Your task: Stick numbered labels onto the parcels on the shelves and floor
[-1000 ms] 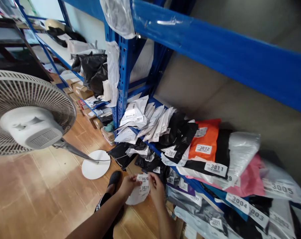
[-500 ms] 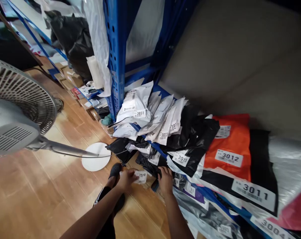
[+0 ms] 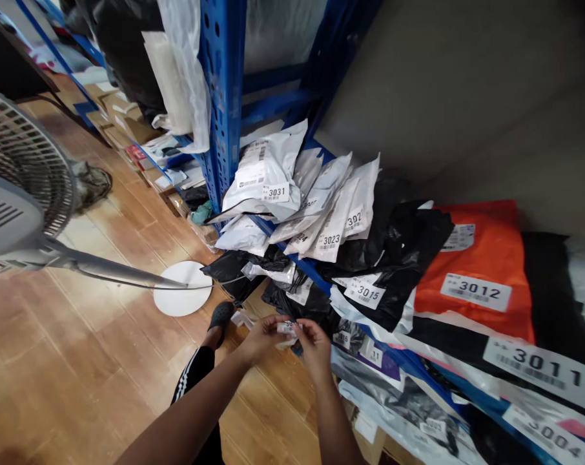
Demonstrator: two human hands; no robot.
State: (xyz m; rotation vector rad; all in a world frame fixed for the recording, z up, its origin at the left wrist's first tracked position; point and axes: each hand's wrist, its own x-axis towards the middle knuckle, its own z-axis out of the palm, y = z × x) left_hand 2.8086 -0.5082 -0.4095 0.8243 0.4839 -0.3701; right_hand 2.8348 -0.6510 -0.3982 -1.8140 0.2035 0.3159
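White paper, a small label slip (image 3: pixel 287 327) with dark print too blurred to be read, is pinched between the two hands low in the view, above the wooden floor (image 3: pixel 79 361). The left hand (image 3: pixel 259 337) is closed on the slip's left edge with fingertips and thumb, and the right hand (image 3: pixel 316 343) is closed on its right edge in the same way, so that the slip is spanned between the two grips and only its middle is seen. The slip is held just in front of the black plastic parcels (image 3: pixel 292 297) that are piled at the foot of the blue shelf post (image 3: pixel 222 97). On the shelf beside the post, white mailers are stacked at a slant, the topmost marked 3031 (image 3: pixel 268 171); to their right a black mailer tagged 3015 (image 3: pixel 384 271) is laid against an orange mailer tagged 3012 (image 3: pixel 471 258). A dark slipper (image 3: pixel 221 316) is seen on the floor just left of the left hand, and beyond it the round white base (image 3: pixel 183 289) of a pedestal fan (image 3: pixel 16 194) is set on the boards.
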